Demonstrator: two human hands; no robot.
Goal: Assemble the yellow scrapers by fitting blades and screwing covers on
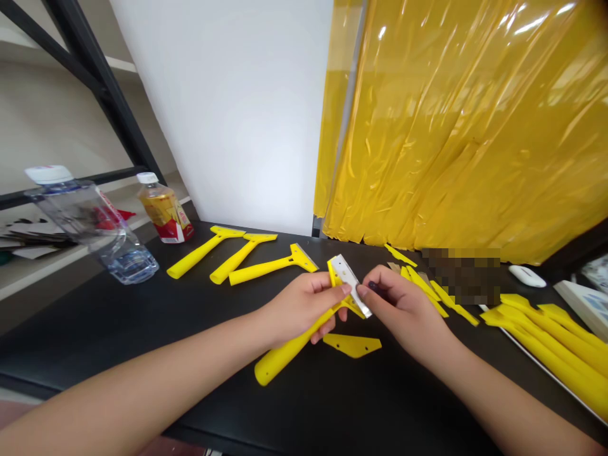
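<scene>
- Okay, on my feed my left hand is clenched, its fingers wrapped around the head of a yellow plastic scraper, with the handle slanting down and away from the hand.
- My right hand is closed in a pinch on a small dark object, just beside a steel blade on the scraper's head. Both hands hover over the middle of the counter, with the scraper between them.
- A flat yellow piece with holes lies on the counter just below my hands.
- The black counter runs across the view. Three more yellow scrapers lie toward the far edge, and a clear water bottle and a smaller drink bottle stand at the far left.
- To the right are narrow yellow strips, a white computer mouse, and a pile of yellow handles in a shallow metal-edged tray.
- Behind the counter, I see a white wall, a glossy yellow plastic curtain, and a black shelf frame holding flat cardboard.
- My fingers hide most of the dark object, so I can't identify it. I also can't tell how the blade is fixed. A pixelated patch blocks part of the counter, and a white object is cut off at the right edge.
</scene>
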